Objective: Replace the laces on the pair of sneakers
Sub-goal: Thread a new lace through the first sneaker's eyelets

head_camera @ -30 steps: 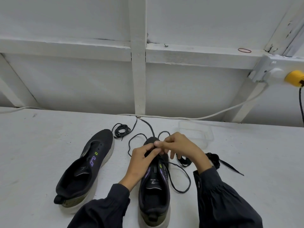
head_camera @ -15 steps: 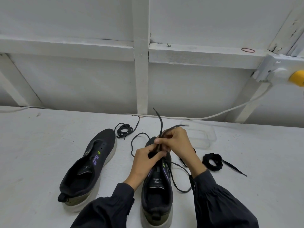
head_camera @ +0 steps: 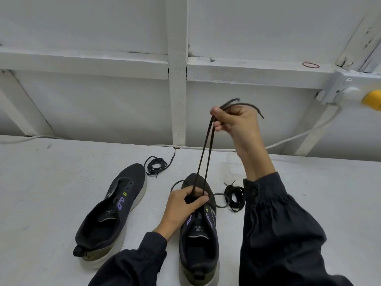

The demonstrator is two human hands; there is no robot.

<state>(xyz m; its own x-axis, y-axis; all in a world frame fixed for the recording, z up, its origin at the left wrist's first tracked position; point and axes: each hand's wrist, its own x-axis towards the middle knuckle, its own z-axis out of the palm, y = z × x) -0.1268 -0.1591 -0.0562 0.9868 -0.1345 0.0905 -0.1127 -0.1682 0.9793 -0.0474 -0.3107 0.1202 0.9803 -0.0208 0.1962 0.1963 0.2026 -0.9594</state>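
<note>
A: Any words on the shoes?

B: The tag inside the black cloth sneaker (head_camera: 199,240) in the middle is too small to read.

A: And the hands?

B: The right hand (head_camera: 235,122) is up high, pinching both ends of the thin black shoelace (head_camera: 202,155). The left hand (head_camera: 183,203) is low, with its fingers curled, gripping that sneaker's front where the shoelace comes out. The sneaker sits near, on the white table (head_camera: 51,193).

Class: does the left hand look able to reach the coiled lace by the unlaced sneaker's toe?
Probably yes: only bare table lies between the left hand and the coiled lace, though it must first release the other sneaker.
</note>
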